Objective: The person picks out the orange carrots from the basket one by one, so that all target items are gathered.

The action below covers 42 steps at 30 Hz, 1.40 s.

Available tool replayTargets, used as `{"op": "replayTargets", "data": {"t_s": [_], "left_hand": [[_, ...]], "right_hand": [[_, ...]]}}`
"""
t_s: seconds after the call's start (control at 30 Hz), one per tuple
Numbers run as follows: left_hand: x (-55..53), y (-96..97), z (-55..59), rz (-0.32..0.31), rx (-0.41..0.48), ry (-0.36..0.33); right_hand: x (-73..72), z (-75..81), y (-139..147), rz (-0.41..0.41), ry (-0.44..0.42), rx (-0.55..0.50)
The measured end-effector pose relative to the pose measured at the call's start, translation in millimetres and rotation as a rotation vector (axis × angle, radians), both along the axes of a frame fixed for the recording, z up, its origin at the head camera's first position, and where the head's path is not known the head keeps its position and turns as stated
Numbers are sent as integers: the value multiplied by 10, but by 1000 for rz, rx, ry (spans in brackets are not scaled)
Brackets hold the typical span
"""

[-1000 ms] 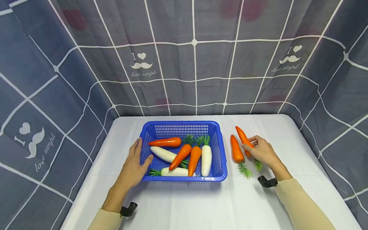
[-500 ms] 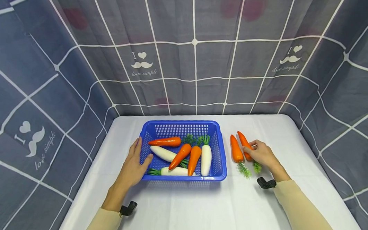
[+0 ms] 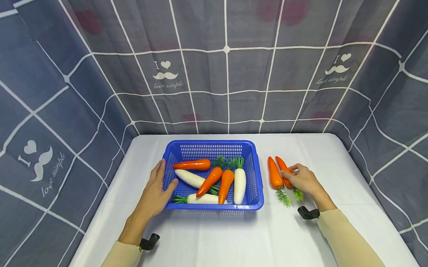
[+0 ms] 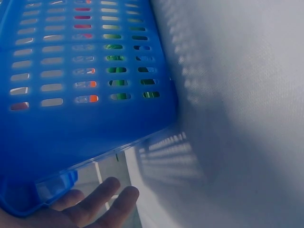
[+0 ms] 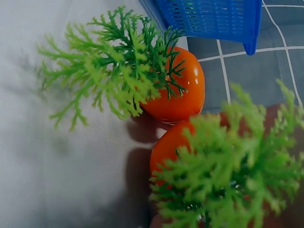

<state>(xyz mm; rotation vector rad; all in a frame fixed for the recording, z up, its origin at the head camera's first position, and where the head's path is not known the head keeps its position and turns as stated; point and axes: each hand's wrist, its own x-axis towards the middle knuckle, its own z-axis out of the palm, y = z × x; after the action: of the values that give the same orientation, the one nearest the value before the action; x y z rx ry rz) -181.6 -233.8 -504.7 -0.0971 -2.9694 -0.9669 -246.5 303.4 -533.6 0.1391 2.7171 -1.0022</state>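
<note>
- An outer carrot (image 3: 282, 165) is pinched between the thumb and fingers of the right hand (image 3: 303, 180), to the right of the blue perforated basket (image 3: 214, 207); its fronds are directed nearward.
- An inner carrot (image 3: 274, 174) is laid just beside it, nearly parallel, on the basket side.
- The fingers of the left hand (image 3: 152, 193) are extended, ungrasping, against the basket's left side, the thumb being placed over the rim.
- Within the basket, three more carrots (image 3: 226, 186) are mingled with three white radishes (image 3: 240, 186); one radish is crossed by a carrot.
- The basket is borne by a white-covered worktop (image 3: 223, 246), behind which a grey gridded curtain (image 3: 205, 73) is hung.
</note>
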Motion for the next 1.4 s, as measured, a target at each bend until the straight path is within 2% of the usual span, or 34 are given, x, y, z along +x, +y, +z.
{"op": "replayTargets", "data": {"t_s": [0.03, 0.27, 0.83, 1.13, 1.4], "left_hand": [[-1, 0, 0, 0, 1, 0], [-9, -14, -6, 1, 3, 1], [-4, -5, 0, 3, 10, -9], [-6, -10, -5, 2, 10, -2], [-9, -18, -11, 1, 11, -4]], "right_hand": [[-19, -35, 12, -6, 16, 7], [5, 26, -19, 16, 10, 11], [63, 62, -29, 14, 23, 66], [82, 103, -83, -14, 145, 107], [80, 317, -300, -9, 284, 141]]}}
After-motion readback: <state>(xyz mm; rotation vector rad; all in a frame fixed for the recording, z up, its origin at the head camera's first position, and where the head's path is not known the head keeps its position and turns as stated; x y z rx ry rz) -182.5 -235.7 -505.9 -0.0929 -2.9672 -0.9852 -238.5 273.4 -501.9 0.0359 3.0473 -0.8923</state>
